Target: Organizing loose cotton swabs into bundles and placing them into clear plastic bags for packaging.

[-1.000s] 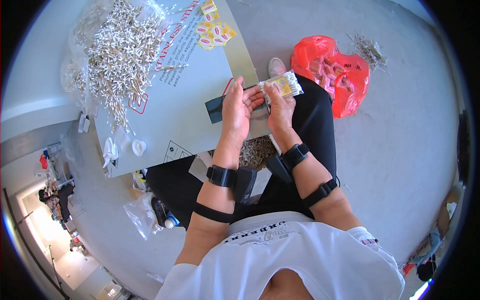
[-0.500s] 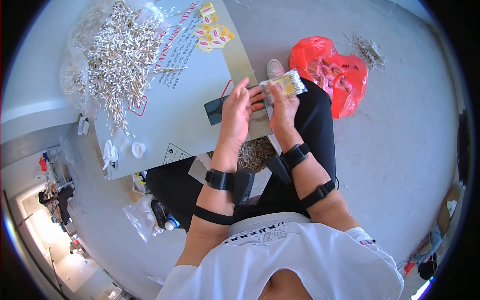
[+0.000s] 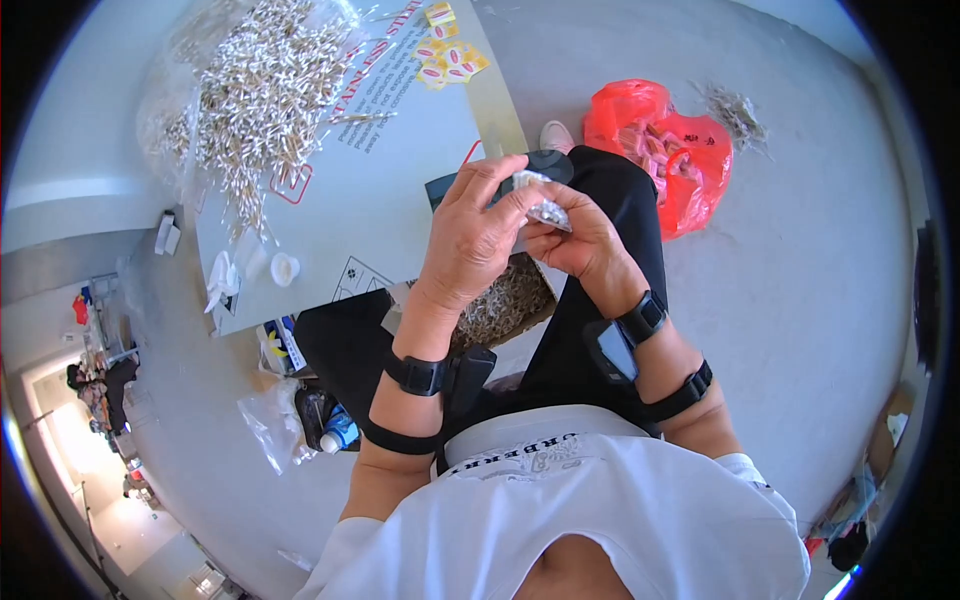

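Between my two hands, above my lap, is a small clear packet of cotton swabs (image 3: 548, 208), now seen end-on with the white tips showing. My right hand (image 3: 592, 240) grips it from the right, with thumb and fingers closed around its side. My left hand (image 3: 468, 240) has its thumb and fingers bent at the packet's upper left edge, pinching it. Part of the packet is hidden behind the fingers. A dark flat strip (image 3: 437, 190) lies on the table edge behind my left hand.
A large heap of loose cotton swabs (image 3: 270, 90) spills from a clear bag on the table (image 3: 340, 215). Yellow-and-white cards (image 3: 450, 62) lie at the far edge. A red bag (image 3: 708, 150) of pink packets stands on the floor. Below my hands sits a box of swabs (image 3: 505, 305).
The packet has been turned from lying flat to end-on and brought slightly nearer me. My left hand has rolled over from palm-up, its fingers now closing on the packet's edge.
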Action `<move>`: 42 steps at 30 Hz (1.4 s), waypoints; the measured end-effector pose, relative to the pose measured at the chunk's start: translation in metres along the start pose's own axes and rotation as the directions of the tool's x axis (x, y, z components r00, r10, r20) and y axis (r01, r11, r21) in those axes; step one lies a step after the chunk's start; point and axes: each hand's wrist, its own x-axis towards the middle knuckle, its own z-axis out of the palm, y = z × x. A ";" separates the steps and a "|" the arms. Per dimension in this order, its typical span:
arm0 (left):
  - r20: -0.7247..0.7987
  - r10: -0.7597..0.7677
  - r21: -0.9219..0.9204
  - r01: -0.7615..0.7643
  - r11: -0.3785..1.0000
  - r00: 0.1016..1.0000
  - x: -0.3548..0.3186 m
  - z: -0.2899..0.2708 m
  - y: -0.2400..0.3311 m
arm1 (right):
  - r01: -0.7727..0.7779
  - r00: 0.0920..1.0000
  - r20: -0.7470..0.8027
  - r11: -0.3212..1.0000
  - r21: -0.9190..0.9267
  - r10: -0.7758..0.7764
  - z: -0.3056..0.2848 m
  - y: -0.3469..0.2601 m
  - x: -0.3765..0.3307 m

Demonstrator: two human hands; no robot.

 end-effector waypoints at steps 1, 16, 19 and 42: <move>-0.004 0.033 0.032 -0.032 0.999 0.999 -0.002 -0.004 0.002 | -0.073 0.997 -0.030 0.997 -0.024 0.072 0.001 0.004 0.001; -0.147 -0.124 -0.030 0.121 0.992 0.981 -0.050 -0.017 -0.032 | 0.607 0.563 0.684 -0.329 -0.723 -0.464 0.022 0.025 -0.025; -0.165 -0.105 -0.016 0.104 0.994 0.981 -0.051 -0.015 -0.036 | 0.589 0.530 0.777 -0.512 -0.625 -0.338 0.027 0.025 -0.017; -0.105 -0.136 -0.138 0.121 0.983 0.985 -0.048 -0.019 -0.047 | 0.577 0.570 0.793 -0.582 -0.573 -0.215 0.039 0.021 -0.002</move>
